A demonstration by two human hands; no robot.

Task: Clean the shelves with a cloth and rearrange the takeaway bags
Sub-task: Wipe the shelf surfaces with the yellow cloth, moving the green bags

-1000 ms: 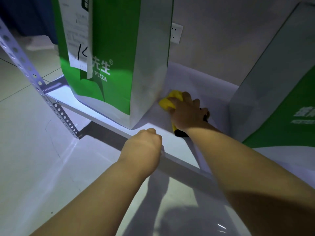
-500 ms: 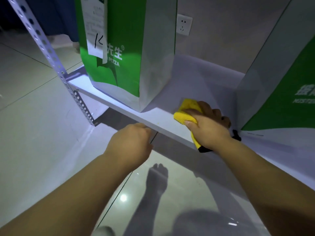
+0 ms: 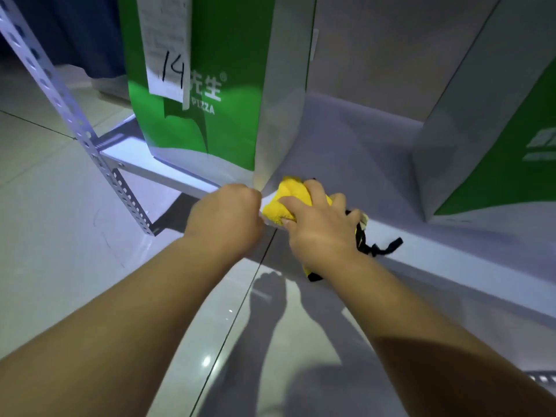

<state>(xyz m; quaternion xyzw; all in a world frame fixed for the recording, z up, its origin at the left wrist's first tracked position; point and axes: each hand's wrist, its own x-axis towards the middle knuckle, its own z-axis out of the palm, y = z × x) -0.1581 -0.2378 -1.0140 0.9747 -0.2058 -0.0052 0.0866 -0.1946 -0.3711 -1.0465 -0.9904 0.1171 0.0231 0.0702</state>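
On shelf [image 3: 457,254] front edge | yellow cloth [image 3: 285,201] | bunched under right grip [image 3: 319,227]

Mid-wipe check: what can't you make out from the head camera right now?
1. Left hand: head view; its own back hides the curled fingers, so any grip on the shelf edge is unclear.
2. Receipt on the left bag: print blurred; only "14" reads.
3. Right bag: cut off by the top and right edges.
4. Shelf under the yellow cloth: covered by cloth and right hand.
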